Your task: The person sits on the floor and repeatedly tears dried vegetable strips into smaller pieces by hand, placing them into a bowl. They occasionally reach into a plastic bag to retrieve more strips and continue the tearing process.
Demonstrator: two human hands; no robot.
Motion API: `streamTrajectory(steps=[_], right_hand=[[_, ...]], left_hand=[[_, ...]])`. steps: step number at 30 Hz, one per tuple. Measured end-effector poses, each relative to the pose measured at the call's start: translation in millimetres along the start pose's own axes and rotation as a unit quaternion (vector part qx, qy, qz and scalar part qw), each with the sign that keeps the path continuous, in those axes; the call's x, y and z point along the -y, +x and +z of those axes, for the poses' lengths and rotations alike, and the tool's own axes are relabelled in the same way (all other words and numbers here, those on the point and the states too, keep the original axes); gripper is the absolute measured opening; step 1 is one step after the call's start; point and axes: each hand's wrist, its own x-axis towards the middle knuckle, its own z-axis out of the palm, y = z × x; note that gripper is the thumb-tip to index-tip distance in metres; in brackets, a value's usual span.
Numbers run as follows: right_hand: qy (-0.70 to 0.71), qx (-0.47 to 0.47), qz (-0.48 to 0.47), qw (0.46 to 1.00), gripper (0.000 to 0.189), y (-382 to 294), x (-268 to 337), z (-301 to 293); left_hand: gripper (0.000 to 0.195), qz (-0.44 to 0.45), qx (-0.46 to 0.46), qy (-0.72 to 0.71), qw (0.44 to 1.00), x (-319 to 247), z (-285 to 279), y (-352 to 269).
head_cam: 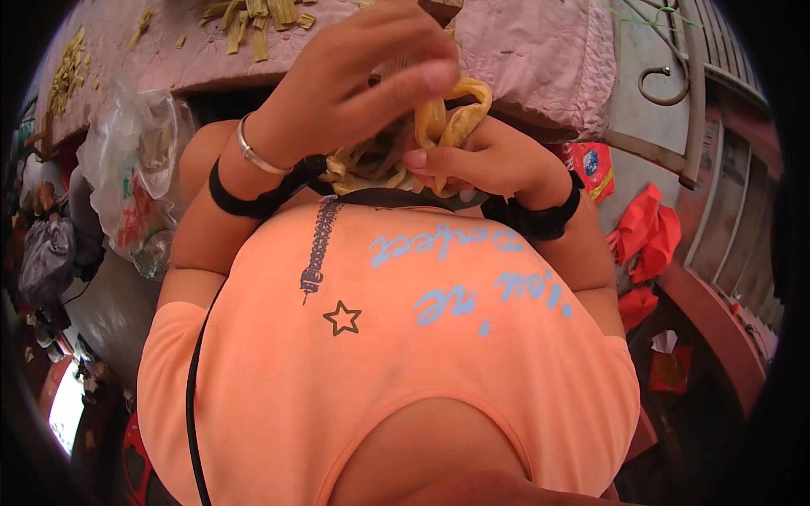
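Folded in a loop, a tan-yellow pliable strip [469, 104] of material I cannot identify is held in my right hand [500, 155], with the thumb against its lower part. My left hand [380, 82], wearing a silver-coloured bangle [250, 150], is above and to the left of it. Its thumb is blurred near the loop's top, and the curled fingers hide whether they grip anything. Below both hands, more pale yellow strips [345, 174] lie in a dark-rimmed container [405, 197] at my lap, partly covered by my hands.
A table with a pink quilted cover [531, 50] stands in front, bearing short yellow pieces [259, 19] and a small heap [66, 73]. A clear plastic bag [136, 164] hangs at the left. Red plastic bags [648, 231] and a metal frame with a hook [693, 95] are at right.
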Motion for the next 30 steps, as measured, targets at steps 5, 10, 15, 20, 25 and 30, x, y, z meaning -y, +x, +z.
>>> streamTrajectory(steps=[5, 10, 15, 20, 25, 30], right_hand=[[-0.131, 0.068, -0.021, 0.989, 0.035, 3, -6, -13], [0.099, -0.239, -0.225, 0.939, 0.030, 23, -11, -15], [0.085, -0.231, -0.274, 0.930, 0.022, 20, -12, -13], [0.110, -0.184, -0.334, 0.918, 0.021, 25, -14, -11], [0.087, -0.172, -0.345, 0.919, 0.019, 21, -13, -4], [0.094, -0.166, -0.345, 0.919, 0.018, 18, -14, -5]], left_hand=[[0.023, -0.173, 0.101, -0.103, 0.974, -15, 7, -7], [0.017, -0.206, -0.152, -0.139, 0.956, -1, 22, -15], [0.016, -0.157, -0.100, -0.139, 0.973, 2, 26, -26], [0.035, -0.105, -0.142, -0.213, 0.961, 18, 42, -24], [0.049, -0.132, -0.063, -0.253, 0.956, 20, 28, -29], [0.031, -0.088, -0.116, -0.140, 0.979, 17, 41, -22]])
